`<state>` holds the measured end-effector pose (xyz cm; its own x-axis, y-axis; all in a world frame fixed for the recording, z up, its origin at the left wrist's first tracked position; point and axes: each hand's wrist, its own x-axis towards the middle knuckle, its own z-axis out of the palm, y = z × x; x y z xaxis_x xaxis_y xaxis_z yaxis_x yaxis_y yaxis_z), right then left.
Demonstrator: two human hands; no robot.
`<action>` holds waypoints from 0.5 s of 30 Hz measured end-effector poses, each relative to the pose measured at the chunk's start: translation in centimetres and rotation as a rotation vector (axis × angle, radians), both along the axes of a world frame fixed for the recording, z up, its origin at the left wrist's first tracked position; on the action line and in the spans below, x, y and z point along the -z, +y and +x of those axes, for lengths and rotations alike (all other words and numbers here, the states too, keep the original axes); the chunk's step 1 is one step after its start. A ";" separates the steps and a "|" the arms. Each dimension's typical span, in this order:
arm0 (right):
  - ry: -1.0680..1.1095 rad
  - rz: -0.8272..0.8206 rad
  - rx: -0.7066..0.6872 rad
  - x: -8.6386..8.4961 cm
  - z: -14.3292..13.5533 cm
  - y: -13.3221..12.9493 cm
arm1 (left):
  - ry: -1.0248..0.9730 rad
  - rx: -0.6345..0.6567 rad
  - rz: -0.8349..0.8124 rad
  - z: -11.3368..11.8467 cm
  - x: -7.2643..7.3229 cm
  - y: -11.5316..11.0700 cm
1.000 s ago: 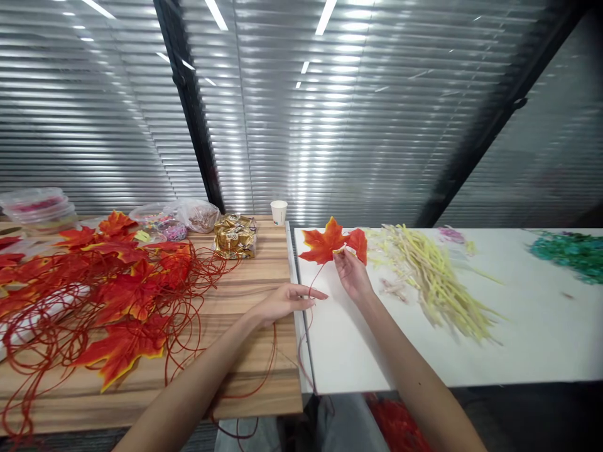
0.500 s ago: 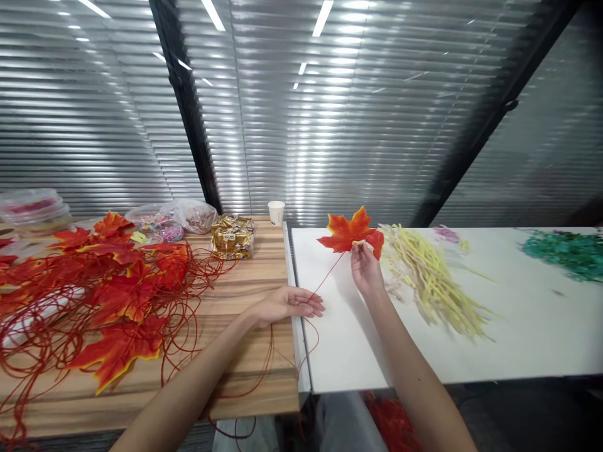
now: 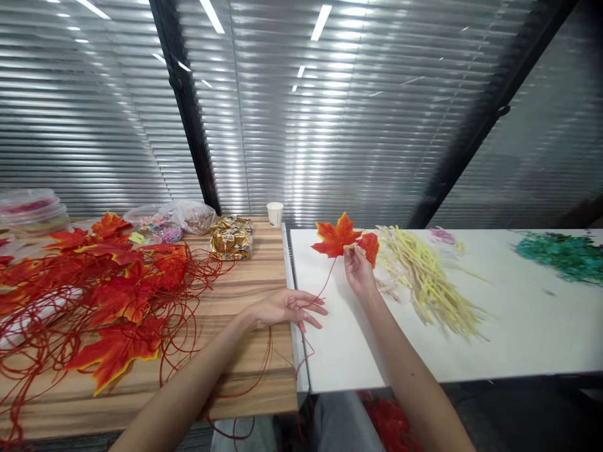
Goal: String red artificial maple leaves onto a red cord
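— Where is the maple leaf point(image 3: 336, 237)?
— Above the white desk point(image 3: 518, 339), pinched at its base in the grip of the right hand point(image 3: 358, 274).
— And the left hand point(image 3: 285, 307)?
— Left of the leaf, fingers loose on its red cord point(image 3: 325, 287), not closed.
— What lies around?
— Yellow stems point(image 3: 424, 276) right of the leaf; a leaf pile point(image 3: 108, 282) far left.

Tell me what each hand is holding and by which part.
The right hand pinches an orange maple leaf at its base, where the red cord joins. The left hand fingers that cord lower down; a firm grip cannot be told.
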<state>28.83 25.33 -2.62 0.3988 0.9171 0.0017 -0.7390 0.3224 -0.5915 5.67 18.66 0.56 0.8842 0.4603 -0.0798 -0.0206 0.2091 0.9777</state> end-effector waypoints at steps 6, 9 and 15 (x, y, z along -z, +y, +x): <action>-0.144 -0.058 -0.189 0.7 -1.2 -0.1 | 0.106 -0.060 0.038 0.0 -0.1 -0.1; -0.194 -0.081 -0.257 1.0 -1.3 -0.1 | 0.095 -0.090 0.035 0.1 -0.1 -0.1; -0.329 -0.194 -0.230 1.8 -1.1 0.0 | 0.046 -0.210 0.050 0.4 0.3 0.2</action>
